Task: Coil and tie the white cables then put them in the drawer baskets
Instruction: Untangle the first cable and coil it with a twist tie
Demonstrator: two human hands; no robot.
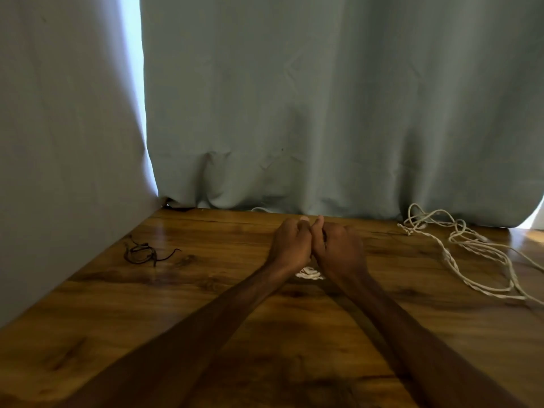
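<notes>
My left hand and my right hand are pressed together at the middle of the wooden table, fingers curled and thumbs pointing away from me. Beneath the wrists a small white cable coil shows, mostly hidden by both hands, which appear to hold it. A loose, tangled white cable lies spread on the table to the right, apart from my hands.
A small tangle of dark ties lies on the table at the left. A grey-green curtain hangs along the table's far edge and left side. No drawer or basket is in view.
</notes>
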